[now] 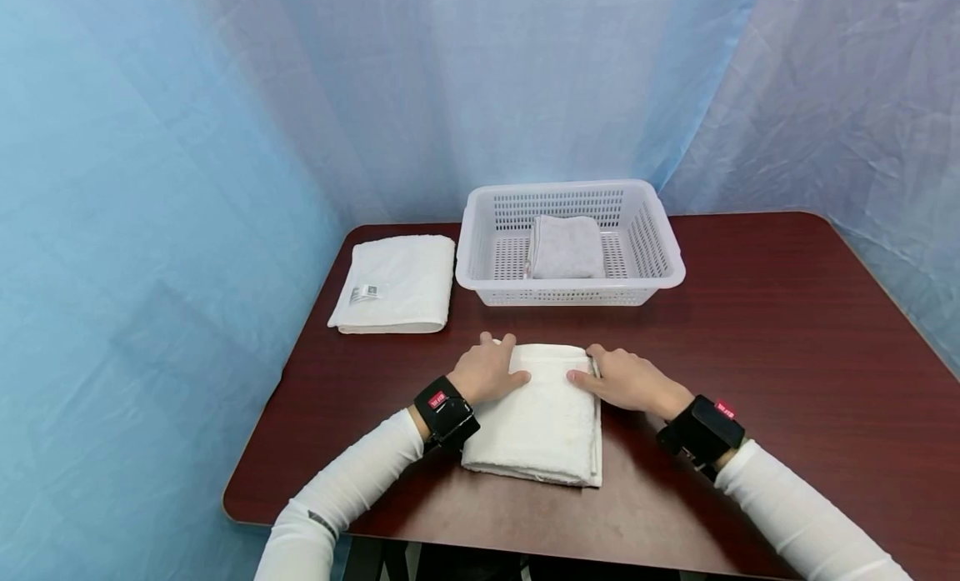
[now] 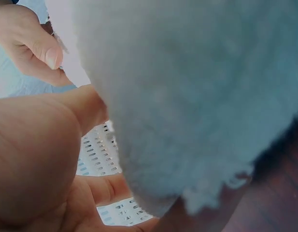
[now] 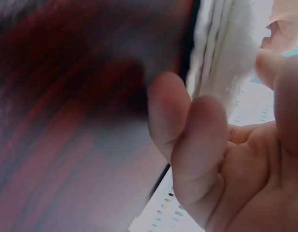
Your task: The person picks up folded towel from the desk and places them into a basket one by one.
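Note:
A folded white towel point(image 1: 536, 431) is on the table in front of me, its layered edge showing on the right side. My left hand point(image 1: 486, 371) grips its far left corner, thumb on the top face and fingers around the far edge. At the far right corner, my right hand point(image 1: 630, 379) holds the towel with the thumb on top. The left wrist view shows the towel point(image 2: 187, 96) close up, between thumb and fingers. In the right wrist view, curled fingers point(image 3: 199, 140) lie beside the stacked layers of the towel point(image 3: 240, 58).
Behind the towel stands a white perforated plastic basket point(image 1: 570, 296) with a small folded grey-white cloth point(image 1: 568, 247) inside. Another folded white towel point(image 1: 401, 281), bearing a label, lies left of the basket. Dark red wood-grain table point(image 1: 787, 339) extends to the right. Blue curtains point(image 1: 525, 81) hang behind.

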Demonstrator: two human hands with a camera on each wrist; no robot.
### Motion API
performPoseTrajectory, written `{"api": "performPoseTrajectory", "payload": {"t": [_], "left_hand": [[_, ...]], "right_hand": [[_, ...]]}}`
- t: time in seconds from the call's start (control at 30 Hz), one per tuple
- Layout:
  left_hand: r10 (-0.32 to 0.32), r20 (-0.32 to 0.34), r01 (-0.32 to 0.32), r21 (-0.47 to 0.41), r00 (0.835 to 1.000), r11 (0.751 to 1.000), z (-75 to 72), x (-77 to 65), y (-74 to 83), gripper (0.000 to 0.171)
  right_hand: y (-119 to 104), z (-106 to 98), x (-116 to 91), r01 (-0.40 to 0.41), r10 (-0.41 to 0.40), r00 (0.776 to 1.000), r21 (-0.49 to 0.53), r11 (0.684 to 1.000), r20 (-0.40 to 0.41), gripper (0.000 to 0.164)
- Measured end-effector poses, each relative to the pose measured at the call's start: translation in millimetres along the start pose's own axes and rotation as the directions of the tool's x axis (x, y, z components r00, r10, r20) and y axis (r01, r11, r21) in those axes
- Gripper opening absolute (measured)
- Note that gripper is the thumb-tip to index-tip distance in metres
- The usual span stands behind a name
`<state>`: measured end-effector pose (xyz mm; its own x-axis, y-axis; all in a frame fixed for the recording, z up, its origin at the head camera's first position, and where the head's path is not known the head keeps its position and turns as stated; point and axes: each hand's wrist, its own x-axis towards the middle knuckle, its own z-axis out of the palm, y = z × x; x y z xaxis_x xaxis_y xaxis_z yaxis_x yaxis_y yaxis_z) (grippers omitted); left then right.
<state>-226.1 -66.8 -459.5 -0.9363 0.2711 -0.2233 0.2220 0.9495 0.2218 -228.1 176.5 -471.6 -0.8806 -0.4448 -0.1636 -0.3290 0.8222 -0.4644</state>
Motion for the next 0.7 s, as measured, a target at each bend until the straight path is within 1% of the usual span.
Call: {"api": "performPoseTrajectory", "payload": {"t": [0.13, 0.37, 0.53, 0.63, 0.7], "left_hand": [[0.003, -0.005, -0.003, -0.006, 1.000, 1.000, -1.2, -0.7, 0.2, 0.062], [0.003, 0.002, -0.003, -0.040, 1.000, 0.999, -1.1, -1.5, -1.0, 0.061], [0.023, 0.007, -0.022, -0.069, 1.000, 0.997, -1.4, -4.0, -2.8, 0.060], [0.046, 0.033, -0.042, -0.107, 0.998, 0.993, -2.8, -5.2, -6.6, 0.061], [0.064, 0.062, -0.054, -0.139, 0.996, 0.989, -4.3, -5.9, -10.7, 0.063]], "right_hand": [[-1.7, 3.0, -0.5, 0.001, -0.001, 1.000, -0.005, 1.000, 0.001, 0.068], [-8.7, 5.6, -4.5, 0.001, -0.001, 1.000, 0.012, 1.000, -0.018, 0.069], [-11.0, 7.5, -7.9, -0.005, 0.006, 1.000, 0.050, 0.999, -0.012, 0.072], [-11.6, 7.1, -10.0, -0.021, 0.021, 1.000, 0.066, 0.998, 0.005, 0.073], [-11.9, 6.2, -11.2, -0.032, 0.031, 0.999, 0.074, 0.997, 0.018, 0.073]]}}
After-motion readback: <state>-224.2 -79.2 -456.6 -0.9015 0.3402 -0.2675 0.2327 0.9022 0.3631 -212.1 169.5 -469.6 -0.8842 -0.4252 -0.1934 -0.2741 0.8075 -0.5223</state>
